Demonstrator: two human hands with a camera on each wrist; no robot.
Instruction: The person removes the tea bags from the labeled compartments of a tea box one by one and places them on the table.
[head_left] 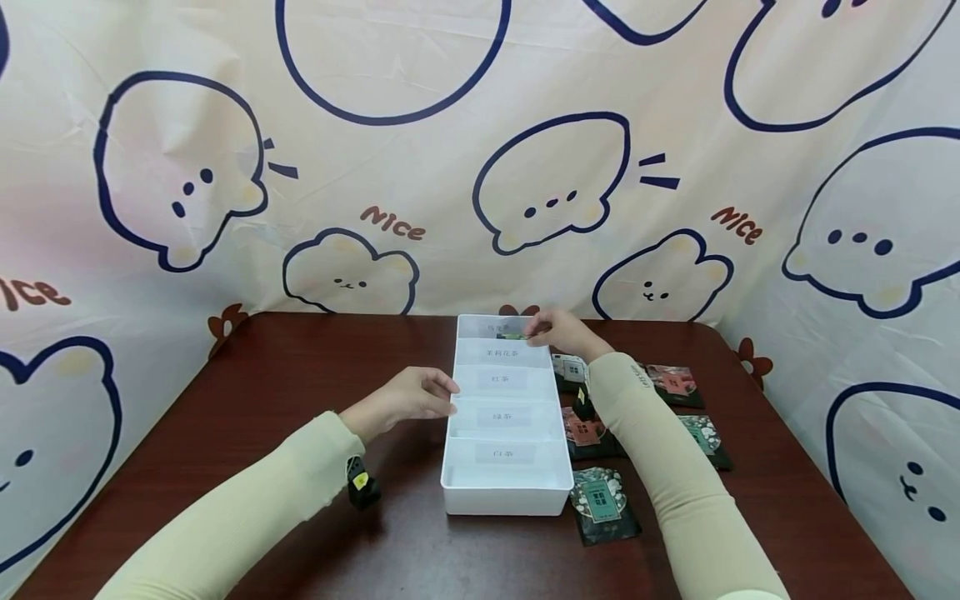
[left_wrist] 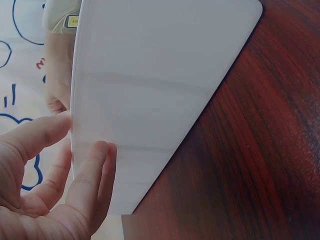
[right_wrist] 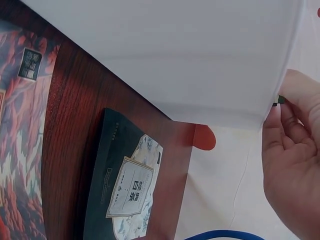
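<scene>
White plastic divided tray (head_left: 457,467) stands on our dark wooden bench (head_left: 262,400); our left grip (head_left: 408,398), fingers spread, touches its side, our right grip (head_left: 558,332) pinches a small dark packet (head_left: 513,336) over the far compartment.

Both arms are covered to the wrist by pale yellow-green sleeves (head_left: 247,508) of close-fitting fabric. A small black device with a yellow mark (head_left: 362,483) is strapped under the left wrist, and another is worn at the right wrist (head_left: 582,403).
</scene>
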